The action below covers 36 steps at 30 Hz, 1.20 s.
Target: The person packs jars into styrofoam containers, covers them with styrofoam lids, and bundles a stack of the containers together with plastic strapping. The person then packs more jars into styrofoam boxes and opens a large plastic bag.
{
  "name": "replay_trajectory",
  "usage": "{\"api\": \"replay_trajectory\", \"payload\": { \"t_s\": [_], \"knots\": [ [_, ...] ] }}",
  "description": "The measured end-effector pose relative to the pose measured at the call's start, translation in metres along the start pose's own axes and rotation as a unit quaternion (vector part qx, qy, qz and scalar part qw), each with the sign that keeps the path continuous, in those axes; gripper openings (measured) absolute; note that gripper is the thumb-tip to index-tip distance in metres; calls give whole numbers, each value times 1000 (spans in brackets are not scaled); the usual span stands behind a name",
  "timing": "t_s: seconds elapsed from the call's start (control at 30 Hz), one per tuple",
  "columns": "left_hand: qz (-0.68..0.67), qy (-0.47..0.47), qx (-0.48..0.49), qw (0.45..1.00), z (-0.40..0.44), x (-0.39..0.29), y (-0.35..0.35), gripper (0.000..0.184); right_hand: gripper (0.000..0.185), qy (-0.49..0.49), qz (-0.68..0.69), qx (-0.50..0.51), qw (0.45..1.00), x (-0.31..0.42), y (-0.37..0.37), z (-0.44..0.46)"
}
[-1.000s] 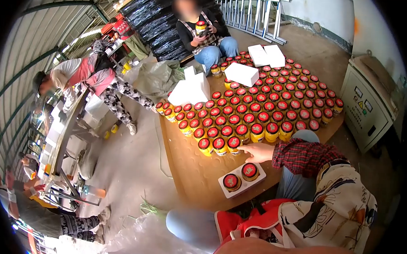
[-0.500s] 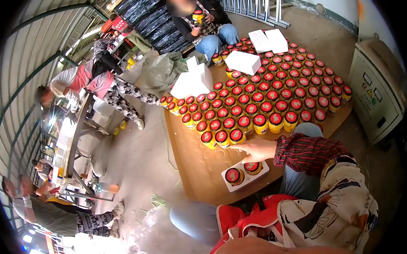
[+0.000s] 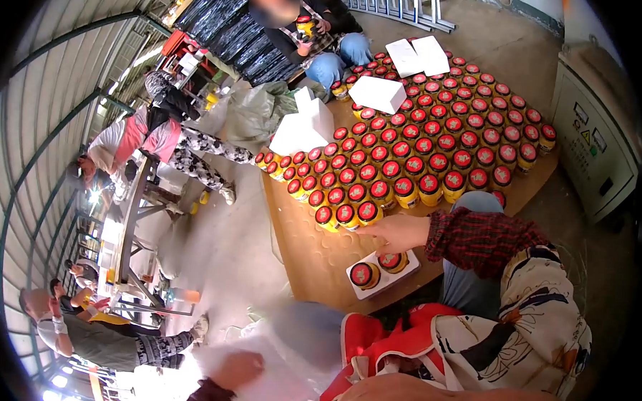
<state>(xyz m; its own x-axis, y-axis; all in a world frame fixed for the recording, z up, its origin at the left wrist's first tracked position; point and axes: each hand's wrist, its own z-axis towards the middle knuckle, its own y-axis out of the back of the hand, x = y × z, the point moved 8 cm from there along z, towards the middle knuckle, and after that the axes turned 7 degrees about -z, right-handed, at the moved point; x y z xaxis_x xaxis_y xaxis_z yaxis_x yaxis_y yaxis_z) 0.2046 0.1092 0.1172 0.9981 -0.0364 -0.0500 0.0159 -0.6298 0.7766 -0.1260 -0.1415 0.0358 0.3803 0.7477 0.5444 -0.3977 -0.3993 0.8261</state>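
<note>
My right hand (image 3: pixel 398 234), in a plaid sleeve, reaches over the cardboard with forefinger and thumb apart. It holds nothing, and its fingertip is beside a yellow jar with a red lid (image 3: pixel 368 212) at the near edge of the rows. Just below that hand, a white foam tray (image 3: pixel 409 264) bears two red-lidded jars (image 3: pixel 364 275). At the bottom left my left hand (image 3: pixel 238 370) is smeared by motion next to a pale, blurred sheet (image 3: pixel 285 371); whether it grips the sheet is unclear.
Many jars stand on the cardboard (image 3: pixel 304 268), with white foam blocks (image 3: pixel 378 94) on and beside them. Across from me a crouching person (image 3: pixel 300 27) holds a jar. People work at a long table (image 3: pixel 128 228) on the left. A metal cabinet (image 3: pixel 596 141) stands at right.
My left hand has come into view at the bottom left, along with the pale sheet. My right hand stays by the near jars. The whole view has shifted slightly.
</note>
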Motion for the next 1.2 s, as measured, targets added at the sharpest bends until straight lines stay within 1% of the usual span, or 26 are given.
{"api": "replay_trajectory", "payload": {
  "t_s": [0.03,0.07,0.1,0.13,0.17,0.2,0.23,0.3,0.37,0.43,0.47,0.53,0.6,0.7,0.77,0.8,0.83,0.87,0.93,0.97,1.0,1.03,1.07,1.1,1.17,1.2],
  "knots": [
    [10,32,-39,999,-6,23,32,23,67,1,0,-2,1000,-1,-2,0],
    [42,-6,-170,984,-14,55,64,28,67,-4,11,6,1000,-7,-9,3],
    [99,55,-190,975,-29,68,105,30,67,-10,22,14,1000,-10,-13,3],
    [119,151,-191,963,-47,81,145,34,67,-10,20,11,1000,-11,-12,1],
    [94,147,-277,945,-71,121,178,32,67,12,32,-8,999,-8,-10,-1],
    [151,118,-388,901,-108,175,206,26,66,33,43,-27,998,-6,-6,-3],
    [238,136,-380,883,-140,196,238,28,66,33,40,-31,998,-9,-7,-4],
    [122,250,-436,856,-210,264,287,26,64,68,25,-72,995,-12,-7,-4],
    [42,293,-485,823,-265,298,320,24,62,80,18,-89,993,-11,-4,-4],
    [-52,313,-523,791,-284,269,340,24,61,37,52,-31,997,-8,7,-4],
    [-98,311,-533,781,-277,233,344,25,62,15,62,-6,998,-2,15,-5],
    [-119,277,-546,782,-258,172,354,25,62,17,78,-16,997,-2,12,1],
    [-22,210,-569,794,-243,140,376,24,62,5,141,-21,990,-7,8,5],
    [24,107,-629,769,-250,136,410,23,63,-5,207,-67,976,-13,5,9],
    [29,90,-656,748,-252,97,411,27,69,-28,218,-73,973,-22,2,13],
    [97,105,-661,737,-254,77,409,28,70,-44,233,-86,968,-28,1,12],
    [114,78,-676,724,-265,88,412,29,71,-58,247,-100,962,-35,-2,13],
    [93,76,-680,723,-276,106,406,29,71,-61,247,-104,962,-41,-7,14],
    [73,71,-688,718,-289,105,392,29,76,-95,301,-155,936,-57,-4,16],
    [77,105,-710,692,-302,108,384,29,76,-95,300,-158,936,-58,-1,14],
    [81,141,-729,664,-312,109,377,28,79,-134,366,-133,911,-55,2,9],
    [81,144,-731,662,-310,99,373,28,82,-171,428,-106,881,-54,1,8],
    [56,161,-732,659,-309,93,367,28,87,-183,451,-111,867,-58,-3,10],
    [32,181,-733,655,-307,81,362,28,88,-180,449,-115,867,-56,-4,12],
    [-21,220,-733,644,-297,59,353,27,83,-107,291,-183,933,-43,2,21],
    [-47,237,-731,638,-291,52,351,27,87,-65,282,-204,935,-18,16,23]
  ]
}}
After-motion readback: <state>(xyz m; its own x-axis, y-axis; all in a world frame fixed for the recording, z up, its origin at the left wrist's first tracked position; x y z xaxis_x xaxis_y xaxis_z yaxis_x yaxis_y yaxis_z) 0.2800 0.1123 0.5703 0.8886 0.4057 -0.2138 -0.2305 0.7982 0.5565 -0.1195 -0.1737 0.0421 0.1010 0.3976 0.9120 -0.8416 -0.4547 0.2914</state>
